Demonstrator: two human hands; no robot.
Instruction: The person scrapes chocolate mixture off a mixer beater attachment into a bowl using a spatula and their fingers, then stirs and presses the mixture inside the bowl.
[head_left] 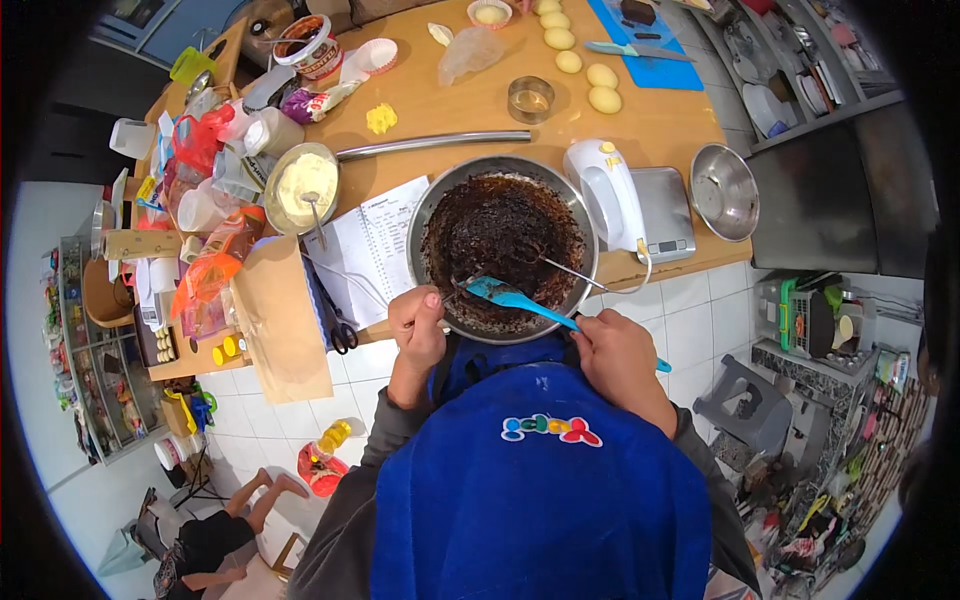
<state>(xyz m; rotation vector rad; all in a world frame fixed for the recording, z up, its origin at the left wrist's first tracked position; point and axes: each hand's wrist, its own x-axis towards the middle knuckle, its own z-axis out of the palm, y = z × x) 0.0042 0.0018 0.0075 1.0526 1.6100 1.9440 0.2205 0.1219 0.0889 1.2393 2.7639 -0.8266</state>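
My left hand (417,335) is closed at the lower left rim of a steel bowl (420,240) holding a dark, sticky chocolate-coloured mixture (480,225). My right hand (615,360) grips a light blue spatula (515,300), whose head rests in the mixture near my left hand. A thin metal utensil (570,273) also lies in the bowl, its handle over the right rim. A blue apron (540,500) is below the bowl. Beside the bowl stand a white hand mixer (600,200) and a scale (665,230).
The wooden table (400,150) holds a notebook (365,250), scissors (335,325), a cream bowl (300,170), a metal tube (435,143), dough balls (603,98), a blue mat (660,70), an empty steel bowl (724,190) and cluttered packages. A person's legs (260,500) show at lower left.
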